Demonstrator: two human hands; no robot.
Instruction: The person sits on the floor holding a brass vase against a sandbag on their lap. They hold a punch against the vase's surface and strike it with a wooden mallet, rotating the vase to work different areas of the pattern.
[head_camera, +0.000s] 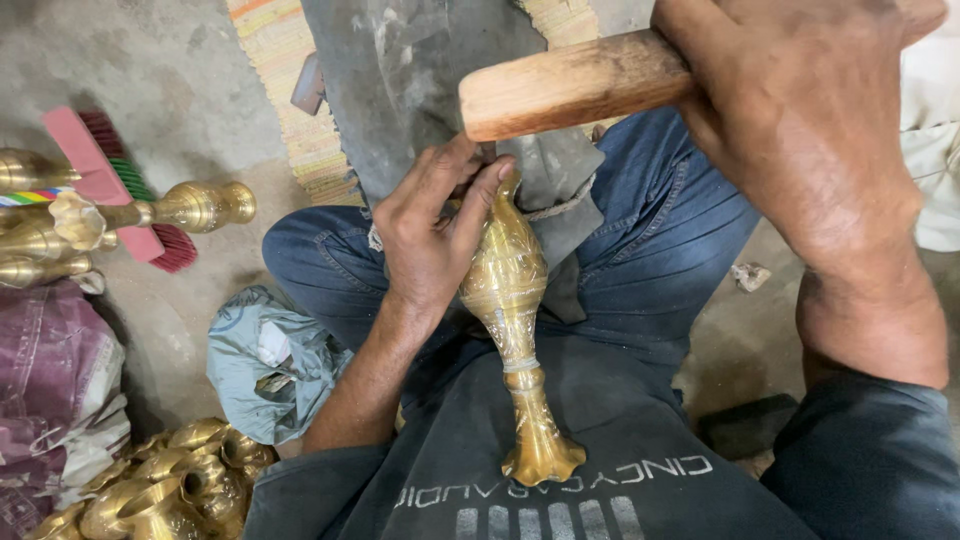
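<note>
Brass, engraved and bulb-bodied, makes up the vase (512, 330) that is laid lengthwise over the lap, its flared, scalloped foot nearest the chest and its narrow neck pointed away. The neck end is clasped by the left hand (435, 235), whose fingers and thumb are closed round it where it meets a dark metal stake (555, 170) bound with cord. Above that spot a wooden mallet handle (570, 85) is gripped in the right hand (800, 110), the fist fully wrapped about it and raised at the upper right; the handle's blunt cut end is seen just over the left thumb. Blue jeans (660, 250) are worn on the crossed legs, and the vase is carried between them.

At the lower left corner of the floor a heap of brass vessels (170, 485) is seen, with a crumpled grey-blue bag (265, 360) just beside it. Farther off, along the left edge, more brass stems (195, 207) are laid across a pink brush (110, 180) with red and green bristles. A striped woven mat (295, 90) is spread on the concrete beyond the knees.
</note>
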